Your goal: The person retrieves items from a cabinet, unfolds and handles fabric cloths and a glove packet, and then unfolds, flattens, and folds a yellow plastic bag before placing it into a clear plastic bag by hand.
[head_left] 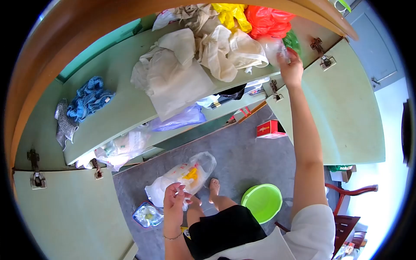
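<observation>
My right hand reaches to the right end of the upper cabinet shelf, its fingers closed on a clear plastic bag. Beside it lie a red bag, a green bag and a yellow bag. Cream cloth bags and a white non-woven bag spread over the middle of the shelf. My left hand is low, over the floor, fingers curled together; what they pinch, if anything, is too small to name. Behind it a white plastic bag lies on the floor.
Blue cloth and a grey knitted piece lie on the shelf's left. Open cabinet doors flank me. A green basin, a red box and a small container of plastic stand on the floor. A chair is at the right.
</observation>
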Tool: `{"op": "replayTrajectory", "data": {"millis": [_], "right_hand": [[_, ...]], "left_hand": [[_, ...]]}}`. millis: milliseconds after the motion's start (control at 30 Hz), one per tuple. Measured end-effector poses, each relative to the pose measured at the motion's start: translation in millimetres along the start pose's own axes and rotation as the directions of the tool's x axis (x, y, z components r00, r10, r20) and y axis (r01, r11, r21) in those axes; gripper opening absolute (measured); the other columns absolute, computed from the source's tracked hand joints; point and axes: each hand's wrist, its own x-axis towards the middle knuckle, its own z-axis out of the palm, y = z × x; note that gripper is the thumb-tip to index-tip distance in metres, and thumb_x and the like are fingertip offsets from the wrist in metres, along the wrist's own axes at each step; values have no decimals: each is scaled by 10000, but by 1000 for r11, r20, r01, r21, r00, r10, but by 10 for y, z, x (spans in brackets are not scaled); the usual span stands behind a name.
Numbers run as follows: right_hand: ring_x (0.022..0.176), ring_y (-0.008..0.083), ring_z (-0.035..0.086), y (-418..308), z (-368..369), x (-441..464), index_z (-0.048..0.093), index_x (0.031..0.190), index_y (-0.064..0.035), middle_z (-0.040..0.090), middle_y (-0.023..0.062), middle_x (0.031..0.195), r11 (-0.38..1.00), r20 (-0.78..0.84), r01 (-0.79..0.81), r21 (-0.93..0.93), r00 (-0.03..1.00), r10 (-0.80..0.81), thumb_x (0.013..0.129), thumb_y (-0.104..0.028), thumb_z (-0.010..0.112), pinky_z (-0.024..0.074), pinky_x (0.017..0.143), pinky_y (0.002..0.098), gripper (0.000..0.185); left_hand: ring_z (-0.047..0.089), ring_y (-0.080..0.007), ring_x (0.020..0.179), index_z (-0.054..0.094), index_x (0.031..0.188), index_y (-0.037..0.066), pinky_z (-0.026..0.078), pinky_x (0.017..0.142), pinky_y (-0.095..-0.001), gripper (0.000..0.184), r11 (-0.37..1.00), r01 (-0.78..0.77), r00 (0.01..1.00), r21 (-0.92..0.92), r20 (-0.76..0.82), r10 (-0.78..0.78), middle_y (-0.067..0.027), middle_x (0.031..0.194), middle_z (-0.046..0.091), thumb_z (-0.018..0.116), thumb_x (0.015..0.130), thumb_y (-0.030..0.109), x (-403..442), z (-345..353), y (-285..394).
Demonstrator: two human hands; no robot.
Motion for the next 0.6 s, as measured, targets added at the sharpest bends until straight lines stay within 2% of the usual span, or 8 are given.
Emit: {"op": "replayTrajectory", "data": {"millis": [33,67,133,300,333,467,567,600], "right_hand": [[920,188,522,-1,-45,25,555,994,50,560,137,1011,986,13,-29,164,1000,27,768,-230,604,397,815,285,364],[891,142,532,-9,-77,22,554,1004,31,575,91,983,814,85,-300,497,951,299,796,-175,557,400,818,256,293],[900,145,528,171,-137,136,547,1010,17,566,86,1004,551,153,-377,745,900,408,804,-133,531,401,814,252,256],[1033,232,490,525,-252,219,473,1117,-37,519,73,1126,-184,455,-416,890,800,391,834,-185,433,375,899,374,322],[1082,267,457,542,-285,206,450,1149,-54,499,75,1162,-181,425,-385,905,808,409,829,-208,417,336,935,431,357],[1114,287,426,596,-484,97,430,1173,-40,463,111,1200,-327,375,-271,905,873,312,822,-215,387,300,966,431,395],[1120,283,421,446,-738,-164,419,1182,-29,449,118,1213,-285,267,-191,940,928,259,826,-227,355,293,972,420,412],[1126,277,417,293,-794,-296,409,1187,-18,450,118,1209,-169,209,-150,974,882,422,822,-229,347,296,972,410,426]], "left_hand": [[534,-131,755,430,1065,45,451,612,-255,243,999,19,1000,-26,10,-19,-65,989,481,492,852,146,6,37,-5],[535,-133,757,429,1066,46,452,611,-255,243,999,22,1000,-23,15,-21,-67,991,480,490,853,145,12,66,-9],[535,-136,760,428,1068,47,453,611,-255,242,1000,24,999,-16,24,-24,-70,994,479,488,853,143,26,118,-11],[545,-156,748,441,1059,65,462,606,-269,269,999,33,999,19,27,-33,-69,987,501,495,848,222,70,255,-17],[545,-158,750,441,1059,64,462,607,-270,265,999,40,999,17,33,-40,-71,990,501,492,849,216,75,289,-22],[544,-164,770,440,1059,55,458,622,-277,248,996,49,997,75,62,-54,-79,1000,498,471,854,191,110,414,-33],[542,-175,792,428,1097,51,455,642,-278,278,994,38,992,105,118,-51,-91,1021,494,455,860,194,167,557,-24],[542,-180,796,421,1118,52,454,648,-278,298,995,26,988,99,150,-41,-96,1029,492,447,865,207,185,642,1]]}}
